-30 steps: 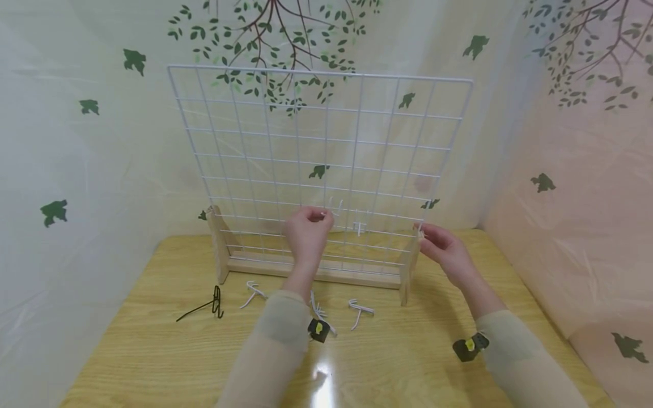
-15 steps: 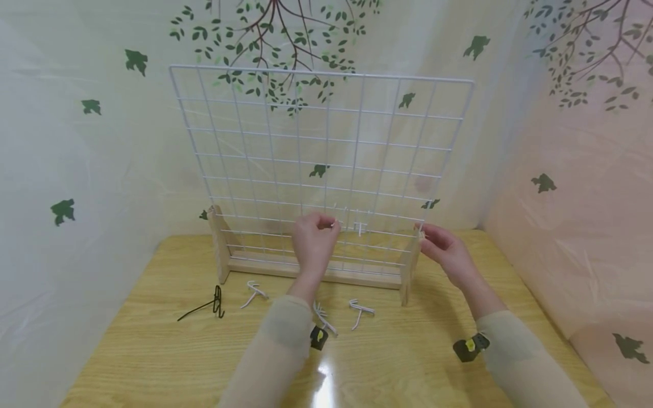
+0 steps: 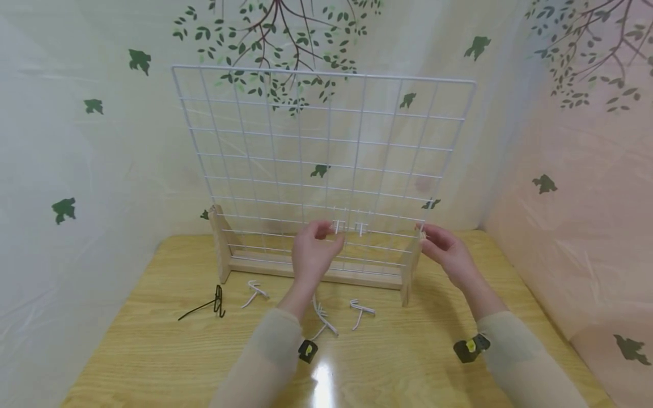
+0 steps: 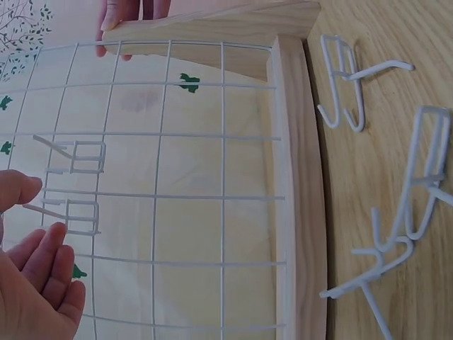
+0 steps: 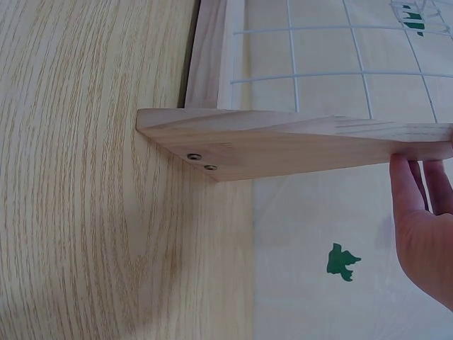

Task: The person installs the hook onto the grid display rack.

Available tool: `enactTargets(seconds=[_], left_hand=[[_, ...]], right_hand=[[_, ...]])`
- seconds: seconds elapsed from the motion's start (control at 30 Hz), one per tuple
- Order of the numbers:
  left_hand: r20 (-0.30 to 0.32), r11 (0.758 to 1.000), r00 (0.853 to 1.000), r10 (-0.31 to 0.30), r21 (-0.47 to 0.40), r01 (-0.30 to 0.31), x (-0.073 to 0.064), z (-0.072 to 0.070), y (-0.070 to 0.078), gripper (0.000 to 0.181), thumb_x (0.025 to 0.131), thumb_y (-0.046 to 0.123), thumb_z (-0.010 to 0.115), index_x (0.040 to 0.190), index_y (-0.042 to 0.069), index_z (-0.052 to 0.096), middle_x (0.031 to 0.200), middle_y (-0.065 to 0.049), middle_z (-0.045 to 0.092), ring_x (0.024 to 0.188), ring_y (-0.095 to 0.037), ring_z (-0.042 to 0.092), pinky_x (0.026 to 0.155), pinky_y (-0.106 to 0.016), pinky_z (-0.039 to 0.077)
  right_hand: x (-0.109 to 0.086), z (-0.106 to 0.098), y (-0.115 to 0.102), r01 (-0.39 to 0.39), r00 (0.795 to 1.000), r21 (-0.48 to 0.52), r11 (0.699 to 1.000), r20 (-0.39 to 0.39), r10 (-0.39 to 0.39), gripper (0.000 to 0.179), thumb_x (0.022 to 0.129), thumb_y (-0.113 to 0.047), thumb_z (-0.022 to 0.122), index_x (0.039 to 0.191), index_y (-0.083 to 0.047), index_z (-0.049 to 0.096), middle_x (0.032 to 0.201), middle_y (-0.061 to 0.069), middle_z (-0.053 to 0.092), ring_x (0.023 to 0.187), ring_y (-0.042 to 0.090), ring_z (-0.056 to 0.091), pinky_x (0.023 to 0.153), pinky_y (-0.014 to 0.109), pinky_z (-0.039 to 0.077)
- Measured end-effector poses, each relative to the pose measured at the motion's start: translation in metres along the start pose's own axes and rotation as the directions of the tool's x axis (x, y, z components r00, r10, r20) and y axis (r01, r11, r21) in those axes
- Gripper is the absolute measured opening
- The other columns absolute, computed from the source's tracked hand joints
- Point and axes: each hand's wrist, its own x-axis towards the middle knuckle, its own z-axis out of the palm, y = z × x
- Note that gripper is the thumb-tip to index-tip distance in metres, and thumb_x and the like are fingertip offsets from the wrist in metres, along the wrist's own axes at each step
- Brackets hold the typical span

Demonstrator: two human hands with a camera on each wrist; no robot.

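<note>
A white wire grid panel (image 3: 326, 72) stands upright in a wooden stand (image 3: 367, 279). Two white wire hooks hang side by side low on the grid: the left hook (image 3: 338, 226) and the right hook (image 3: 361, 228). My left hand (image 3: 315, 252) is at the left one. In the left wrist view, its thumb and fingers are spread apart around that hook's prong (image 4: 46, 211); whether they touch it I cannot tell. At the stand's right end, my right hand (image 3: 448, 255) pinches the top of the wooden side post (image 5: 304, 145).
On the wooden table (image 3: 153, 345), in front of the stand, lie a black hook (image 3: 218, 301) and three loose white hooks: one at left (image 3: 255, 290), a middle one (image 3: 326, 322) close to my left sleeve, and one at right (image 3: 362, 308). A patterned curtain hangs behind.
The left hand has moved down and right with a white hook, which now hangs on the grid beside the other; its fingers have spread from it. The right hand has stayed put.
</note>
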Motion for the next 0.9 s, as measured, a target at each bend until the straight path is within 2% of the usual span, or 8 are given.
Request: enactTargets(seconds=[0.23, 0.4, 0.53, 0.77, 0.9], left_hand=[[0.054, 0.999, 0.998, 0.038, -0.023, -0.037, -0.009, -0.008, -0.014, 0.035, 0.078, 0.017, 0.082, 0.108, 0.006, 0.069, 0.101, -0.007, 0.072, 0.097, -0.027, 0.063, 0.088, -0.045, 0.05], [0.09, 0.999, 0.996, 0.022, -0.05, -0.017, -0.013, -0.011, -0.027, 0.038, 0.078, 0.015, 0.082, 0.111, 0.004, 0.068, 0.103, -0.01, 0.072, 0.1, -0.031, 0.063, 0.09, -0.048, 0.05], [0.109, 0.999, 0.994, 0.024, -0.033, -0.021, -0.017, -0.013, -0.036, 0.038, 0.078, 0.016, 0.082, 0.111, 0.003, 0.068, 0.103, -0.011, 0.072, 0.1, -0.033, 0.064, 0.09, -0.048, 0.05], [0.138, 0.999, 0.99, 0.042, -0.004, -0.042, -0.023, -0.018, -0.054, 0.037, 0.079, 0.014, 0.081, 0.11, 0.002, 0.067, 0.101, -0.014, 0.072, 0.097, -0.036, 0.066, 0.087, -0.051, 0.051], [0.188, 1.0, 0.982, 0.007, 0.01, -0.009, -0.027, -0.022, -0.067, 0.04, 0.08, 0.014, 0.08, 0.114, 0.0, 0.065, 0.105, -0.014, 0.071, 0.1, -0.034, 0.064, 0.088, -0.049, 0.051]], right_hand=[[0.0, 0.0, 0.001, -0.008, 1.0, -0.007, 1.0, -0.003, 0.008, 0.049, 0.1, -0.02, 0.061, 0.142, 0.002, 0.048, 0.144, 0.024, 0.047, 0.113, -0.002, 0.054, 0.091, 0.016, 0.046], [0.0, 0.0, 0.002, -0.017, 1.0, -0.014, 1.0, -0.007, 0.017, 0.049, 0.1, -0.021, 0.061, 0.142, 0.001, 0.048, 0.145, 0.022, 0.048, 0.113, -0.002, 0.054, 0.091, 0.016, 0.046], [0.0, 0.0, 0.001, -0.014, 1.0, -0.014, 1.0, -0.01, 0.014, 0.049, 0.1, -0.02, 0.061, 0.141, 0.002, 0.048, 0.144, 0.021, 0.049, 0.112, -0.002, 0.054, 0.091, 0.016, 0.046], [0.0, 0.001, 0.001, -0.023, 1.0, 0.007, 1.0, -0.01, 0.023, 0.05, 0.099, -0.019, 0.062, 0.142, 0.002, 0.047, 0.141, 0.008, 0.055, 0.113, -0.002, 0.054, 0.091, 0.016, 0.046], [0.001, 0.002, 0.001, -0.011, 1.0, 0.013, 1.0, -0.015, 0.011, 0.048, 0.099, -0.017, 0.062, 0.141, 0.003, 0.048, 0.142, 0.015, 0.053, 0.111, -0.002, 0.055, 0.09, 0.016, 0.047]])
